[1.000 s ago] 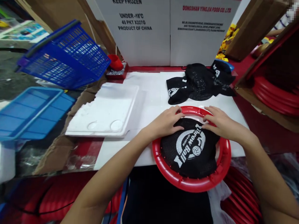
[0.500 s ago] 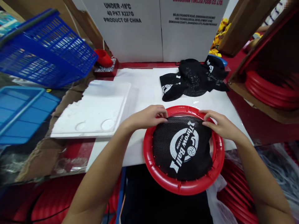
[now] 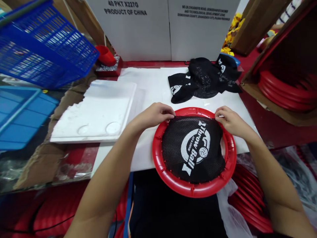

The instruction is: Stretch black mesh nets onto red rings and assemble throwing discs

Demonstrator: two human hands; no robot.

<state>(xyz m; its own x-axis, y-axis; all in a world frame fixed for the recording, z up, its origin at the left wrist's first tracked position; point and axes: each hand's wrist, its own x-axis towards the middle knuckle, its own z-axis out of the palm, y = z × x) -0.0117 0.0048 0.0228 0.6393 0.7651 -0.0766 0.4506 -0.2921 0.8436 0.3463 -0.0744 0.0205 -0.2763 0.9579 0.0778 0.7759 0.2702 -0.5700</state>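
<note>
A red plastic ring [image 3: 193, 190] rests at the table's front edge, partly over my lap. Black mesh fabric [image 3: 173, 148] with white "Throw Ball" print lies across its opening, and a gap shows at the right side. My left hand [image 3: 162, 114] pinches the mesh at the upper left of the ring. At the upper right, my right hand [image 3: 228, 119] pinches the mesh's far corner against the rim. Further back lies a loose pile of black mesh pieces [image 3: 204, 77] with white print.
A white foam slab [image 3: 96, 109] lies to the left on the white tabletop [image 3: 151, 84]. Blue baskets [image 3: 44, 43] stand at far left, beside a small red cup [image 3: 106, 55]. At right, a cardboard box holds stacked red rings [image 3: 282, 91]. A white carton [image 3: 138, 36] stands behind.
My right hand has drawn the mesh's upper right corner up and outward to the rim. My left hand has stayed pinched at the upper left. The whole view has shifted slightly.
</note>
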